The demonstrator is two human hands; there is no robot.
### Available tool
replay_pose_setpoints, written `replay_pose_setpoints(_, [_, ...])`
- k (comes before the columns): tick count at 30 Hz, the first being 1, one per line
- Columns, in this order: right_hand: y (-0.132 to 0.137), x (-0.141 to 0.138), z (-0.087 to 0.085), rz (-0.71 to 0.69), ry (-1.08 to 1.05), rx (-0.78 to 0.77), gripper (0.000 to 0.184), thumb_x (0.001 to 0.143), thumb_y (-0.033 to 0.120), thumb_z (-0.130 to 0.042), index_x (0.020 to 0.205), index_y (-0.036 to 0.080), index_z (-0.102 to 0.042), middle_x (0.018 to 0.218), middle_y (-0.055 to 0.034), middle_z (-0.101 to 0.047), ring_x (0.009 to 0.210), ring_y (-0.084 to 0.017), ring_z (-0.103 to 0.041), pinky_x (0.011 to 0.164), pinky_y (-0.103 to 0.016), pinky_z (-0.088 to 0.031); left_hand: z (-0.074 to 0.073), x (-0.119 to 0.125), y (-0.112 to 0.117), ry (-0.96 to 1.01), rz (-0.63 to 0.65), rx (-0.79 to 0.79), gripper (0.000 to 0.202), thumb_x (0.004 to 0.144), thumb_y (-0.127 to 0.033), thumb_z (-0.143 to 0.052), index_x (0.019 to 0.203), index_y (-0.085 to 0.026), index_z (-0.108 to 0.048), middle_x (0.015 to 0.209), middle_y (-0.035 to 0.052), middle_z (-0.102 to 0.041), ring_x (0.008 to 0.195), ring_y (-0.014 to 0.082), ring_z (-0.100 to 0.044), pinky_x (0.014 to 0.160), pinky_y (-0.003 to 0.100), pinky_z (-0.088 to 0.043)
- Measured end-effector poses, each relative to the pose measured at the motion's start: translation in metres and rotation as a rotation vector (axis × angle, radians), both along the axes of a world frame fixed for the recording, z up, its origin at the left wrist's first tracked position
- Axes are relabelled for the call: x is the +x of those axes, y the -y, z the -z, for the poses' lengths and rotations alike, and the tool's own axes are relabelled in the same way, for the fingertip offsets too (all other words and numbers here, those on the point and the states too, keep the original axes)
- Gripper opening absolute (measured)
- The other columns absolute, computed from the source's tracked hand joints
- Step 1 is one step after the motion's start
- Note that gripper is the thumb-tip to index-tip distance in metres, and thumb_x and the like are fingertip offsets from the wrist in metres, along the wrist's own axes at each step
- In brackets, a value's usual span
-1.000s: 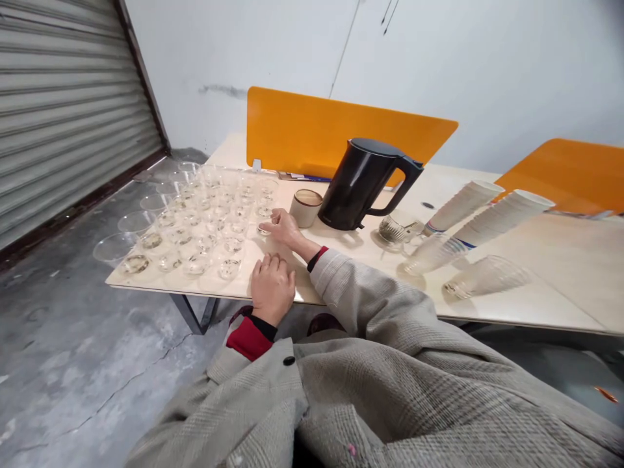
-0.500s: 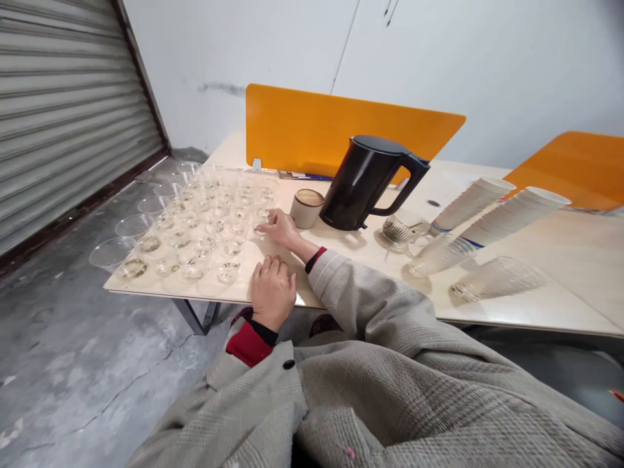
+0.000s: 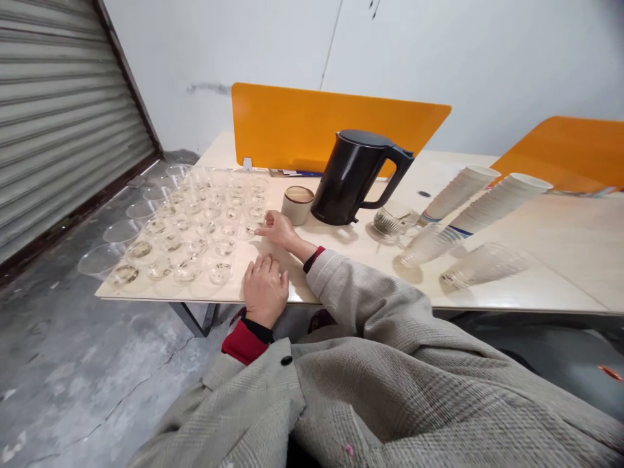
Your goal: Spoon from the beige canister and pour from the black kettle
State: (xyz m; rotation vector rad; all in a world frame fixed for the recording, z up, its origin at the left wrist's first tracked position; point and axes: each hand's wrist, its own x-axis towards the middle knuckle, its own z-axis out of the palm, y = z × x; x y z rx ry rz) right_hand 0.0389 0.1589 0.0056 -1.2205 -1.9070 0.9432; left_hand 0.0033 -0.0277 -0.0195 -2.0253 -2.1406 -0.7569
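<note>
My right hand (image 3: 279, 230) reaches across to a clear plastic cup (image 3: 253, 227) at the right side of a large group of cups. Its fingers are closed at the low part of this cup; the thin clear wall is hard to make out. Several clear cups (image 3: 221, 273) stand in rows to the left, with dark bits like dry tea leaves in their bottoms. My left hand (image 3: 266, 290) lies palm down at the table's front edge, fingers stretched out and holding nothing. Just behind my right hand stands a beige canister (image 3: 298, 207) with a brown rim.
A black electric kettle (image 3: 351, 177) stands right of the canister. Beyond it are a glass vessel (image 3: 390, 221) with dark leaves, stacked paper cups (image 3: 502, 203) lying tilted, and stacked clear cups (image 3: 482, 265). An orange divider (image 3: 336, 127) borders the table's back.
The view has shifted slightly, so everything sits a little further left. My right hand stays at the same cup, and my left hand keeps its place at the table edge.
</note>
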Motion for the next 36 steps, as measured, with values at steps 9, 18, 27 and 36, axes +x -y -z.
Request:
replay_pose_setpoints(9, [0.073, 0.136, -0.017, -0.079, -0.099, 0.114, 0.049, 0.083, 0.036, -0.082, 0.128, 0.019, -0.071, 0.126, -0.0142, -0.077, 0.111, -0.025, -0.075, 0.090, -0.039, -0.064, 0.009, -0.004, -0.007, 0.002, 0.009, 0.097, 0.038, 0.103, -0.033, -0.052, 0.125, -0.012, -0.074, 0.145, 0.0196, -0.071, 0.140, 0.0386, -0.064, 0.119, 0.056, -0.047])
replay_pose_setpoints(18, [0.106, 0.348, -0.049, 0.688, 0.225, 0.595, 0.019, 0.095, 0.031, -0.067, 0.106, 0.020, -0.078, 0.095, -0.0088, -0.079, 0.079, -0.023, -0.072, 0.079, -0.042, -0.061, 0.008, -0.008, -0.010, -0.025, 0.036, 0.115, 0.045, 0.105, -0.037, -0.045, 0.126, -0.009, -0.074, 0.145, 0.0234, -0.070, 0.142, 0.0411, -0.062, 0.119, 0.059, -0.046])
replay_pose_setpoints(27, [0.073, 0.380, -0.062, 0.528, 0.724, 0.571, 0.023, 0.102, 0.024, -0.059, 0.100, 0.021, -0.082, 0.111, -0.0135, -0.082, 0.112, -0.034, -0.066, 0.101, -0.056, -0.050, 0.004, -0.010, -0.011, -0.067, 0.027, 0.099, 0.050, 0.108, -0.042, -0.041, 0.125, -0.008, -0.074, 0.144, 0.0239, -0.070, 0.141, 0.0423, -0.063, 0.117, 0.059, -0.049])
replay_pose_setpoints(36, [0.078, 0.368, -0.062, 0.455, 0.648, 0.550, 0.021, 0.100, 0.020, -0.063, 0.088, 0.021, -0.081, 0.093, -0.0113, -0.080, 0.100, -0.030, -0.068, 0.091, -0.047, -0.052, 0.005, -0.013, -0.011, -0.054, 0.040, 0.114, 0.036, 0.105, -0.036, -0.051, 0.125, -0.014, -0.071, 0.142, 0.0216, -0.072, 0.141, 0.0412, -0.063, 0.116, 0.061, -0.050])
